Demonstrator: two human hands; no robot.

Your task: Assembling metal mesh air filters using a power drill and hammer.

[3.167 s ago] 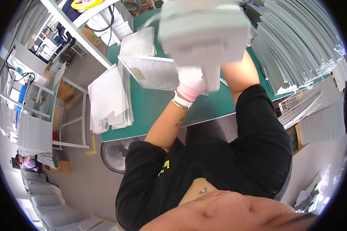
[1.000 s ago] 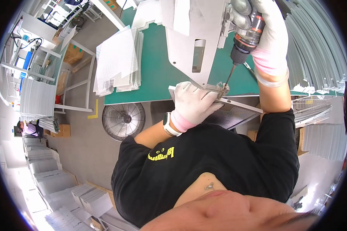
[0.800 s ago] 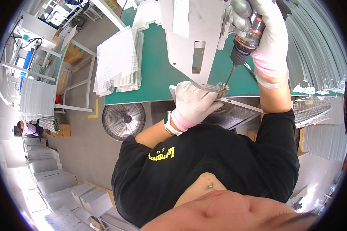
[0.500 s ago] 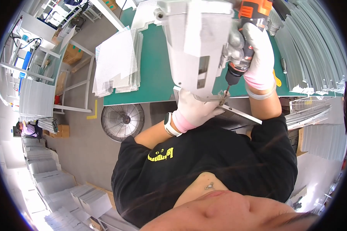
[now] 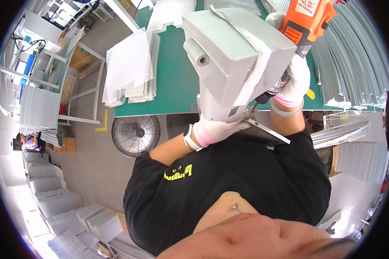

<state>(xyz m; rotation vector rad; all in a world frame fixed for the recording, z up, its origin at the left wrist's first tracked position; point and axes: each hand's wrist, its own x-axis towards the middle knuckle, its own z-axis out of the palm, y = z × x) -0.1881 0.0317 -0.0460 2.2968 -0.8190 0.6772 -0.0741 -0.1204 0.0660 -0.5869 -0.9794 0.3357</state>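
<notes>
Under the head camera, I had both gloved hands before me at the near edge of a green table [image 5: 177, 88]. The right hand [image 5: 296, 82] was wrapped round an orange-and-black drill [image 5: 304, 23], which tilted with its bit down toward the framed mesh panel [image 5: 266, 133]. That panel sat just off the table's near edge, close to the person's chest. The left hand [image 5: 218, 131] was closed on the panel's frame, though a bulky grey housing [image 5: 233, 56] beside the drill hid its upper fingers from me. I could not tell whether the bit touched the frame. Toward the left I saw a stack of white mesh sheets [image 5: 129, 64] on the table, and below its edge a round fan [image 5: 136, 134]. Long grey strips [image 5: 354, 60] lay piled on the right.
</notes>
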